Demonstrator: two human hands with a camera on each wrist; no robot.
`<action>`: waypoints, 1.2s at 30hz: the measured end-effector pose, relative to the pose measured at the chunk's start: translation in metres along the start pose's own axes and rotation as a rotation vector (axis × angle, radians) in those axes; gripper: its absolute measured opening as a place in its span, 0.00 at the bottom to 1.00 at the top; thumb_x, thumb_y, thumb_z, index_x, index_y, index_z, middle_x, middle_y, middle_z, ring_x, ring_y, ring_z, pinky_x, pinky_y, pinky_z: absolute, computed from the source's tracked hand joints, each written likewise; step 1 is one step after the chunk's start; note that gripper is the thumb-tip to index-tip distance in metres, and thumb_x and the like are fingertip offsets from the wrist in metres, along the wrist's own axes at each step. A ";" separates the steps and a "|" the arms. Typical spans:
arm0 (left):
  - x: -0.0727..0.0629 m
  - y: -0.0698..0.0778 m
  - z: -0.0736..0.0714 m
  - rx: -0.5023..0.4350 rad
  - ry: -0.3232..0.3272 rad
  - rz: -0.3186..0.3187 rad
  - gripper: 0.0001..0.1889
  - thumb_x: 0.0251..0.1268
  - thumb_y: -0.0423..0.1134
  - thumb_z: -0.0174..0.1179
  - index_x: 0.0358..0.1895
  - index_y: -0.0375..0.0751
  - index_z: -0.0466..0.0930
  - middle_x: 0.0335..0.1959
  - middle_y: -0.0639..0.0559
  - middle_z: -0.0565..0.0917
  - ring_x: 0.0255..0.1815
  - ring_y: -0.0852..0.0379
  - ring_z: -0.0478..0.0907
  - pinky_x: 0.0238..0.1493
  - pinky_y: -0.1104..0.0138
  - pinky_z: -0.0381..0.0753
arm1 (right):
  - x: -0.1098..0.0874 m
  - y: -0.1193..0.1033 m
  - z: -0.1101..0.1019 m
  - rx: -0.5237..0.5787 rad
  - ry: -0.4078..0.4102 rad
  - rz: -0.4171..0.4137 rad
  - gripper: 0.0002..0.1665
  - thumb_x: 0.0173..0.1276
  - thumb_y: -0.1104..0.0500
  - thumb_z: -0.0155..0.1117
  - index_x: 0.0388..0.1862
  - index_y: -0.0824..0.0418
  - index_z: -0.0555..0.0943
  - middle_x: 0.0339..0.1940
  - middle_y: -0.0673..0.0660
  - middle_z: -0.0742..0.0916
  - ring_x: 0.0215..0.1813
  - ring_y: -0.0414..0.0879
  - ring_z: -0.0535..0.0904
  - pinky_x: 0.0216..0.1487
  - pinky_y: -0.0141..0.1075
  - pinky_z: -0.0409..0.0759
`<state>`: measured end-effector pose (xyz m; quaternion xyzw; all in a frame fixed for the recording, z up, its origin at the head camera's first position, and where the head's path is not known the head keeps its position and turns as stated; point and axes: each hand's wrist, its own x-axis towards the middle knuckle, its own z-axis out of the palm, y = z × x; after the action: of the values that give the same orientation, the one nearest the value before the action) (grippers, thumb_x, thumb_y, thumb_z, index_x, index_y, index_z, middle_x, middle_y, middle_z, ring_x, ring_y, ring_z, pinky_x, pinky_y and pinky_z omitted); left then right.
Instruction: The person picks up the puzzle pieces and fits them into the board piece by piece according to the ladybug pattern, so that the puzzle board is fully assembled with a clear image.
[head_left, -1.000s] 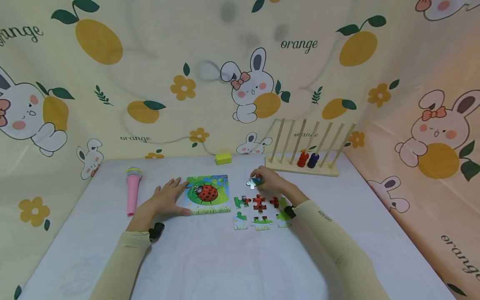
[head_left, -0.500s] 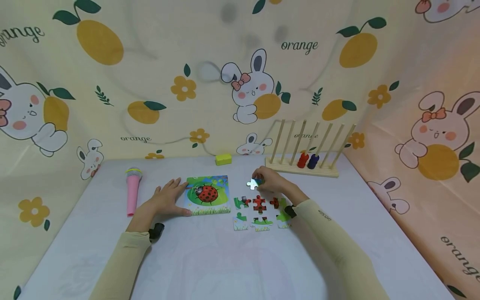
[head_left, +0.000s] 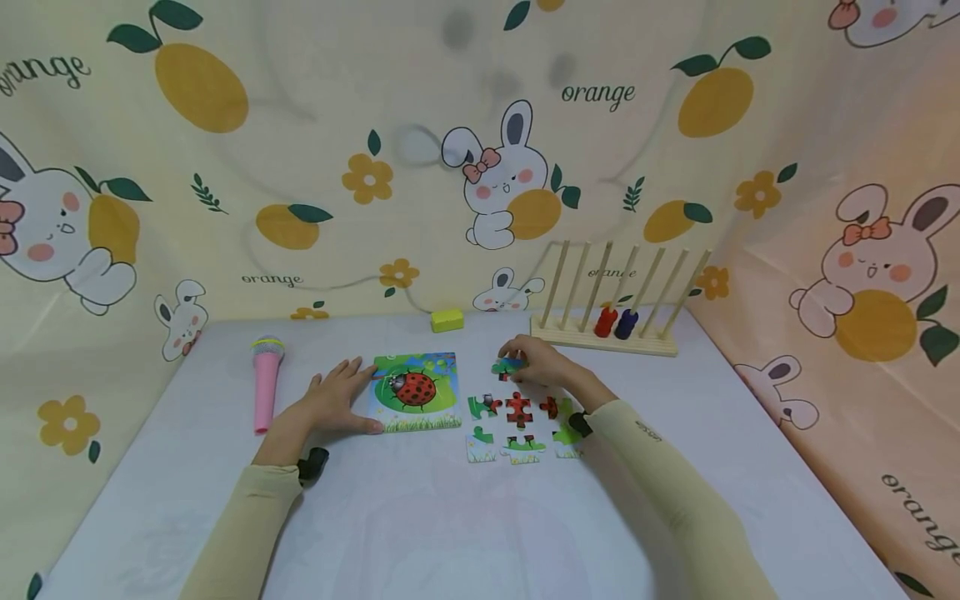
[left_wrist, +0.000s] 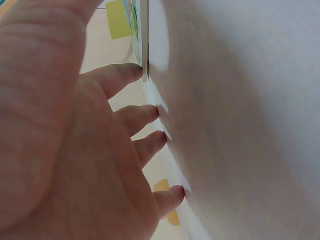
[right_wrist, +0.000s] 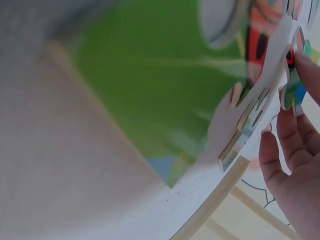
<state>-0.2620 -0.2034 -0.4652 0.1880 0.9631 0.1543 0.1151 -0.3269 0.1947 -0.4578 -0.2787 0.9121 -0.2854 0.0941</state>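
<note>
Against board (head_left: pixel 416 392), outspread left hand (head_left: pixel 337 400)

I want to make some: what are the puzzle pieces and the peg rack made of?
The puzzle pieces look like wood or thick card, printed, slightly glossy: tan edges, pale streaks. The peg rack seems bare, matte wood: pale tan.

On the patterned cloth (head_left: pixel 337 83) behind the table (head_left: pixel 420 525), the word "orange" (head_left: pixel 598 94) is printed several times in dark, curly letters. It can be read complete at upper right of centre and at lower left. One copy is partly crossed by pegs of the wooden rack (head_left: pixel 577 334); two stand at the side edges of the head view. The small print on the right sleeve (head_left: pixel 648 431) is too small for reading.
</note>
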 end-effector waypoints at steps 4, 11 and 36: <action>-0.001 0.000 -0.001 0.003 0.001 0.000 0.60 0.47 0.70 0.69 0.78 0.38 0.55 0.78 0.30 0.52 0.78 0.29 0.45 0.67 0.27 0.44 | 0.002 -0.001 0.001 -0.020 0.009 -0.012 0.18 0.63 0.69 0.70 0.53 0.63 0.83 0.45 0.58 0.82 0.47 0.52 0.77 0.50 0.46 0.77; 0.000 -0.002 0.000 0.001 0.002 -0.002 0.60 0.46 0.71 0.69 0.79 0.39 0.55 0.78 0.31 0.52 0.78 0.29 0.45 0.67 0.27 0.44 | 0.006 -0.002 0.000 -0.008 -0.005 -0.002 0.19 0.62 0.71 0.70 0.53 0.64 0.82 0.42 0.57 0.82 0.45 0.51 0.76 0.50 0.45 0.77; 0.001 -0.001 0.001 0.000 -0.010 -0.012 0.61 0.46 0.72 0.69 0.79 0.40 0.54 0.79 0.31 0.51 0.78 0.30 0.43 0.68 0.28 0.42 | 0.014 -0.010 -0.009 0.069 -0.115 0.012 0.13 0.63 0.74 0.67 0.46 0.67 0.81 0.41 0.57 0.83 0.44 0.50 0.77 0.47 0.42 0.78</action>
<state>-0.2634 -0.2035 -0.4670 0.1828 0.9636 0.1528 0.1209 -0.3371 0.1840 -0.4453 -0.2860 0.8965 -0.2996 0.1576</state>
